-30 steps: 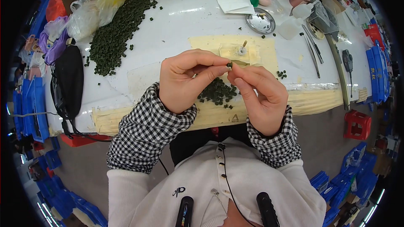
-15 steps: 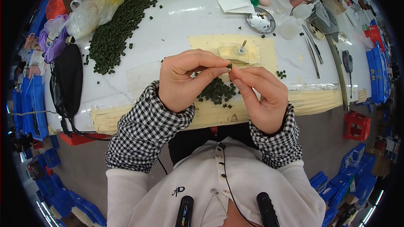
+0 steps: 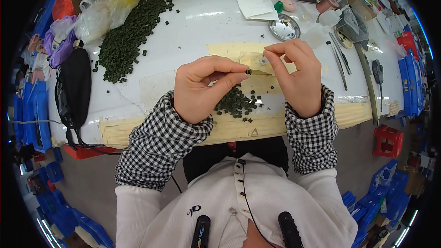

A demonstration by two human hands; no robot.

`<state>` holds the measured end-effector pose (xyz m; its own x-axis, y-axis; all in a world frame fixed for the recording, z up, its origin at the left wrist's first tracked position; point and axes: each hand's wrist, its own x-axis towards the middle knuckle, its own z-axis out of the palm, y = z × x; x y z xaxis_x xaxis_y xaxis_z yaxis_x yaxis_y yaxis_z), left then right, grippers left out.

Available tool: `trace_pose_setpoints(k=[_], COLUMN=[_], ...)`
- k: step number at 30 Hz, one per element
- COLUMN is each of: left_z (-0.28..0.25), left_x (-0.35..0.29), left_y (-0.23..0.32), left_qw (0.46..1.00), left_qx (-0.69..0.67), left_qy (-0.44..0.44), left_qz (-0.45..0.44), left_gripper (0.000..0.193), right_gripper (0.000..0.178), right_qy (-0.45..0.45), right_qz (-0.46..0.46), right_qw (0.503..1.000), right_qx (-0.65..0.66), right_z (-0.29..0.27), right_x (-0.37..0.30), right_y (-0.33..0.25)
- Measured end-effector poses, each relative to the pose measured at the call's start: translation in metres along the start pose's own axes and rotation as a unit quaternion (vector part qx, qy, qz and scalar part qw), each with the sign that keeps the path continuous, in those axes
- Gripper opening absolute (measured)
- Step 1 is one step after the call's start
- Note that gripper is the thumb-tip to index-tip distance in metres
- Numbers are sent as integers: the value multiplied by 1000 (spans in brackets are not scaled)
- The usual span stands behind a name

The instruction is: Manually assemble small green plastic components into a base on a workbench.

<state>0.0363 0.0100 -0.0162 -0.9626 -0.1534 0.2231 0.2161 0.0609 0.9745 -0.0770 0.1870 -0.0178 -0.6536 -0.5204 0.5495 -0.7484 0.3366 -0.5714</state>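
My left hand [image 3: 197,87] pinches a small dark green, ring-like piece [image 3: 248,71] between thumb and forefinger. To its right, my right hand [image 3: 301,76] closes thumb and forefinger round the top of a thin stick, mostly hidden by the fingertips. Its lower end is at a small whitish pot [image 3: 262,62] on a block wrapped in cream tape [image 3: 248,58]. Below my left fingertips lies a small heap of dark green pieces [image 3: 236,103], many of them round, partly covered by the hand.
A large heap of dark green pieces [image 3: 126,41] spreads at the left, beside plastic bags [image 3: 94,23] and a black pouch [image 3: 76,87]. Far right are a round metal dish [image 3: 284,28], folded white tissue [image 3: 257,7], tweezers [image 3: 337,62] and a clear bin [image 3: 353,24]. Cream tape [image 3: 321,111] covers the table's front edge.
My right hand has left the green piece and moved up and right to the stick at the pot. My left hand stays nearly in place, still pinching the piece.
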Motion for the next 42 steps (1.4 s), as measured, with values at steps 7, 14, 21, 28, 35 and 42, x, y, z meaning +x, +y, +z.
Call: trace_pose_setpoints(k=[7,14,21,28,35,42], left_z=[0,1,2,2,1,1], left_x=[0,0,1,1,0,1], left_y=[-1,-1,-2,-3,-4,-5], left_qw=[1000,999,998,999,997,996], left_qx=[-16,-43,-53,-52,-79,-85], left_qy=[6,15,8,0,0,-3], left_qz=[-3,-17,-15,-13,-21,-21], left_gripper=[15,14,14,14,15,16], right_gripper=[10,11,7,12,12,16], right_qy=[23,-5,138,28,-6,-40], right_qz=[3,-38,-18,36,36,33], right_qw=[1000,999,989,945,945,949], right_qx=[15,-29,49,325,326,310], right_z=[1,2,-25,-4,-1,-4], right_x=[1,4,6,-1,0,0], right_y=[-4,-1,-31,-33,-34,-31])
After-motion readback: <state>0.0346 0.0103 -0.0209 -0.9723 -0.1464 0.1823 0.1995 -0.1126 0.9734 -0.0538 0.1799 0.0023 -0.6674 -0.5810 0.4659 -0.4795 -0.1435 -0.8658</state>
